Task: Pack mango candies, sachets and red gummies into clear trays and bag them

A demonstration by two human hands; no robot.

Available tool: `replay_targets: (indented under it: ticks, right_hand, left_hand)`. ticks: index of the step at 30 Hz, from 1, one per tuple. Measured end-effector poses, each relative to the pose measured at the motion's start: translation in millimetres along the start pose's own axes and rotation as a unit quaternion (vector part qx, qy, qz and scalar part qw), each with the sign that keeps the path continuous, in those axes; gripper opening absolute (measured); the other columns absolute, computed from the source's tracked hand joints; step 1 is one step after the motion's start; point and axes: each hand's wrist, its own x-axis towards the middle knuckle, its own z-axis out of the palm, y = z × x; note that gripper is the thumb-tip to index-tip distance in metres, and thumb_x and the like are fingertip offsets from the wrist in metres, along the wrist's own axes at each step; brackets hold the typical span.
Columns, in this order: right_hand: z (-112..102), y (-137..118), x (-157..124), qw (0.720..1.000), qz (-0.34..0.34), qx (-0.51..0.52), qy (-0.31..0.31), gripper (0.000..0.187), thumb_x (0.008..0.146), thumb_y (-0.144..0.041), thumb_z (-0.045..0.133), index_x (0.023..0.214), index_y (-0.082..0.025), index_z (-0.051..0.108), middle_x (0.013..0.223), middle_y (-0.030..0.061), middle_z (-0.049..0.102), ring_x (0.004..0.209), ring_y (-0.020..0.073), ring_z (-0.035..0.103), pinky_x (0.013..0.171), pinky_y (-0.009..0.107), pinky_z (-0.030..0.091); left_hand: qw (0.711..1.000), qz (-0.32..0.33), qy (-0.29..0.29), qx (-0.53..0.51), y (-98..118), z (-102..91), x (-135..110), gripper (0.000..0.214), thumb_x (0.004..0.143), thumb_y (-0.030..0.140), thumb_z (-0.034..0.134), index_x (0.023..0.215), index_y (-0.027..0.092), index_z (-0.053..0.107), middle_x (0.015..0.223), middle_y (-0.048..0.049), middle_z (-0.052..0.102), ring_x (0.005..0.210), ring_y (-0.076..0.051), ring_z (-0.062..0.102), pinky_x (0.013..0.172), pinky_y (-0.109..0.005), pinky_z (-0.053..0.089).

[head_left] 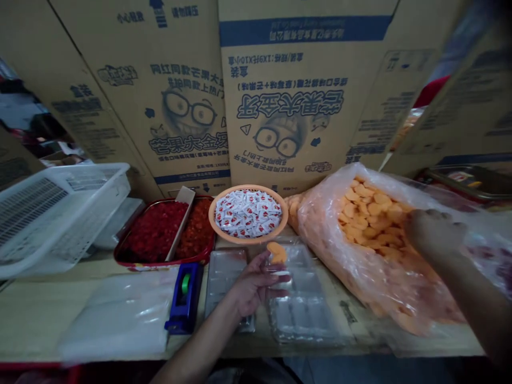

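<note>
My left hand (254, 282) pinches an orange dried fruit piece (277, 253) between thumb and fingers, just below a round orange bowl (251, 239) of small white-and-red sachets. Under that hand lie clear plastic compartment trays (302, 314), with a second one (224, 277) to its left. My right hand (434, 232) rests curled at the mouth of a large translucent plastic bag (384, 272) filled with orange fruit pieces. Its fingertips are on the bag's upper edge, and I cannot tell whether they grip the plastic.
A red metal tray (160, 261) of dark red dried fruit, divided by a wooden strip, stands left of the bowl. A blue tape dispenser (184, 298), a stack of clear film (120, 314) and a white plastic basket (52, 213) sit further left. Cardboard cartons (304, 106) wall the table's back.
</note>
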Motion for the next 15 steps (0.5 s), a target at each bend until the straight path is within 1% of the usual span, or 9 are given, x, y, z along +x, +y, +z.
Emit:
replay_targets:
  ticks: [1,3,4,6,7,9,10,12,15]
  right_hand:
    - [-2,-12,-3,1.000,-0.009,-0.026,0.008,0.028,0.083,-0.037,0.038,0.065,-0.024,0.054,0.075,0.0192,0.054,0.101,0.0459,0.049,0.078,0.064,0.031]
    - [-8,-46,-15,0.996,-0.026,-0.084,0.001,0.028,0.082,-0.042,0.039,0.070,-0.024,0.056,0.078,0.0177,0.057,0.095,0.0433,0.053,0.075,0.059,0.037]
    - [-10,-66,-23,0.998,-0.030,-0.061,-0.011,0.026,0.080,-0.043,0.043,0.072,-0.023,0.058,0.079,0.0162,0.059,0.090,0.0409,0.055,0.073,0.055,0.040]
    - [-9,-112,-43,0.994,-0.035,0.053,-0.088,0.023,0.076,-0.043,0.052,0.082,-0.023,0.061,0.078,0.0110,0.063,0.077,0.0314,0.060,0.067,0.044,0.045]
    - [-6,-133,-55,0.984,-0.048,0.101,-0.142,0.024,0.075,-0.041,0.055,0.087,-0.022,0.062,0.078,0.0090,0.064,0.071,0.0274,0.060,0.063,0.040,0.045]
    - [6,-172,-78,0.965,-0.105,0.137,-0.199,0.021,0.074,-0.035,0.058,0.088,-0.020,0.064,0.077,0.0068,0.065,0.068,0.0229,0.059,0.061,0.034,0.045]
    - [13,-187,-88,0.956,-0.150,0.127,-0.218,0.018,0.076,-0.031,0.057,0.087,-0.020,0.065,0.079,0.0065,0.065,0.071,0.0220,0.060,0.063,0.032,0.044]
    - [28,-210,-106,0.943,-0.226,0.076,-0.231,0.013,0.079,-0.026,0.056,0.084,-0.019,0.065,0.083,0.0069,0.067,0.077,0.0220,0.061,0.067,0.031,0.043]
    - [43,-233,-124,0.929,-0.289,0.004,-0.230,0.013,0.083,-0.024,0.055,0.088,-0.018,0.066,0.091,0.0083,0.068,0.087,0.0246,0.061,0.074,0.033,0.041]
  left_hand:
    - [1.000,0.004,-0.001,-0.002,1,-1.4,-1,0.070,0.063,0.004,0.072,0.123,0.020,0.042,0.115,-0.0122,0.061,0.098,-0.029,0.065,0.074,-0.040,0.054]
    - [1.000,0.017,-0.003,-0.003,4,-3.8,-3,0.070,0.062,0.003,0.072,0.123,0.020,0.042,0.115,-0.0118,0.061,0.099,-0.029,0.064,0.073,-0.040,0.055]
    - [1.000,0.025,-0.004,-0.002,5,-4.9,-4,0.070,0.062,0.003,0.072,0.123,0.020,0.042,0.114,-0.0116,0.061,0.100,-0.029,0.064,0.072,-0.040,0.055]
    - [0.999,0.041,-0.007,-0.001,9,-7.2,-7,0.071,0.061,0.004,0.073,0.123,0.021,0.043,0.114,-0.0110,0.061,0.101,-0.030,0.063,0.072,-0.039,0.054]
    - [0.999,0.048,-0.008,-0.002,11,-8.6,-9,0.071,0.061,0.004,0.073,0.123,0.021,0.043,0.114,-0.0107,0.061,0.101,-0.030,0.063,0.073,-0.039,0.054]
    - [0.998,0.060,-0.008,-0.004,15,-11.9,-13,0.071,0.061,0.004,0.073,0.122,0.022,0.043,0.115,-0.0104,0.060,0.101,-0.029,0.063,0.074,-0.039,0.054]
    - [0.998,0.066,-0.006,-0.005,17,-14.0,-16,0.071,0.061,0.004,0.073,0.122,0.022,0.043,0.116,-0.0104,0.060,0.101,-0.029,0.063,0.074,-0.039,0.054]
    - [0.997,0.073,0.000,-0.004,20,-19.2,-21,0.071,0.061,0.004,0.073,0.122,0.022,0.043,0.115,-0.0105,0.061,0.100,-0.028,0.064,0.073,-0.038,0.055]
    - [0.997,0.079,0.005,-0.009,25,-28.8,-30,0.071,0.061,0.005,0.073,0.123,0.022,0.043,0.113,-0.0099,0.062,0.098,-0.028,0.065,0.070,-0.036,0.055]
